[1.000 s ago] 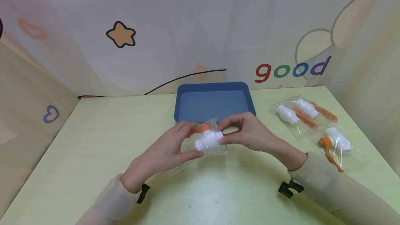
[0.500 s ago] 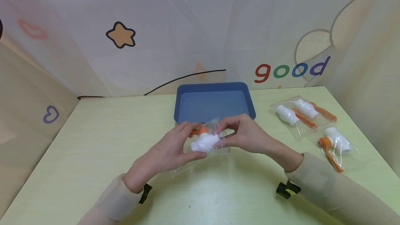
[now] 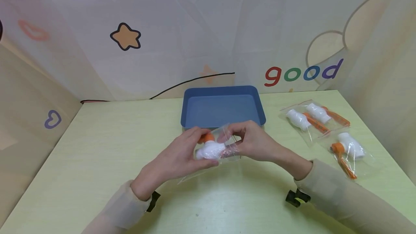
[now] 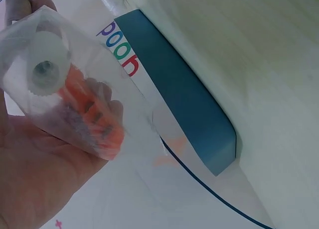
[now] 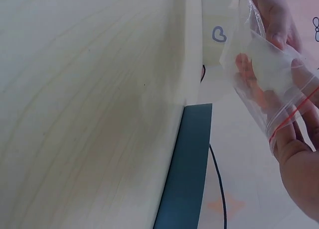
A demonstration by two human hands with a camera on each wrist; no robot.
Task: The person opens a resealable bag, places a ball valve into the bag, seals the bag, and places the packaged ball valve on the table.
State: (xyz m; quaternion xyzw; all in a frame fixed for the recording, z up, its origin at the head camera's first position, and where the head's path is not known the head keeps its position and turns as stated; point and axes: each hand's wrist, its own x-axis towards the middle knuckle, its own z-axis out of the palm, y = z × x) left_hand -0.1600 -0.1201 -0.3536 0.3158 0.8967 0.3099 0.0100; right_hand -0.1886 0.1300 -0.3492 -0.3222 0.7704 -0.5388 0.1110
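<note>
Over the table, in front of the blue tray (image 3: 224, 107), a clear zip bag (image 3: 232, 157) surrounds a white ball valve (image 3: 212, 150) with an orange lever handle (image 4: 92, 114). My left hand (image 3: 175, 156) grips bag and valve from the left, thumb below, fingers behind the orange handle. My right hand (image 3: 253, 142) has its thumb and fingertips inside the bag's mouth, pinching the valve's right end. In the right wrist view the red zip line (image 5: 294, 114) crosses those fingers. One round open end of the valve shows through the plastic in the left wrist view.
At the right of the table lie two bagged valves (image 3: 299, 119) side by side, partly overlapping. Closer to the right sleeve is another bagged valve (image 3: 351, 145). A printed cloth (image 3: 182, 28) hangs behind the table. Dark camera mounts (image 3: 297, 198) sit on the wrists.
The valve has shifted a little left and deeper into the bag. My right fingers have followed it in past the zip line, and the bag's mouth now covers more of them.
</note>
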